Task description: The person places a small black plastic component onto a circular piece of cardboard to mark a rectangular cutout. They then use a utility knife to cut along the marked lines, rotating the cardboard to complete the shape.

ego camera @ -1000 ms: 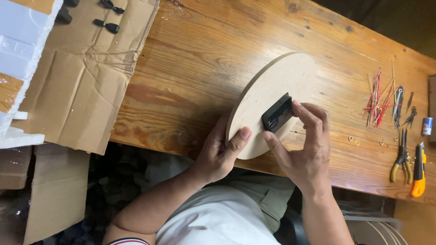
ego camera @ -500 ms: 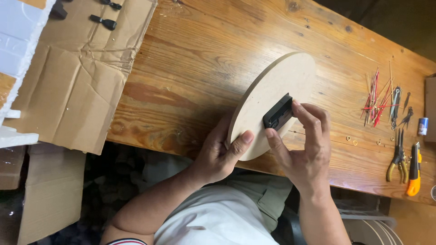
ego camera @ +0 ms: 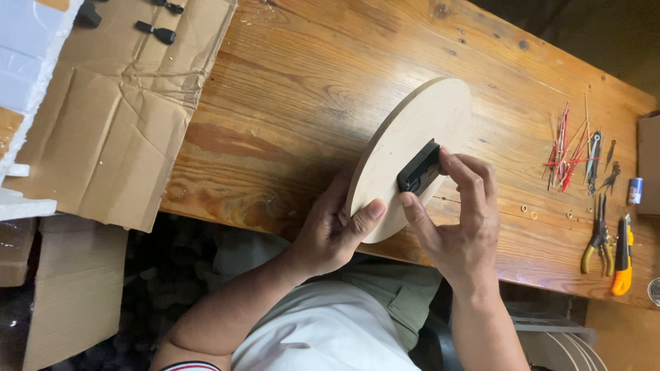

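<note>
Wooden tabletop [ego camera: 309, 89], left hand [ego camera: 330, 230] gripping tilted round wooden disc [ego camera: 412, 148], right hand [ego camera: 460, 220] fingers [ego camera: 462, 175] pinching black box-shaped part [ego camera: 419, 168] on its face

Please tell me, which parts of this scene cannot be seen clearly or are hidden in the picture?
- Head view: the far face of the round wooden disc is turned away from the camera.
- The black box is partly covered by the right hand; its details are too small.
- The left hand has fingers hidden behind the disc.
- The thin red sticks are too small to identify.
- The cardboard is cut off by the top edge.
</note>
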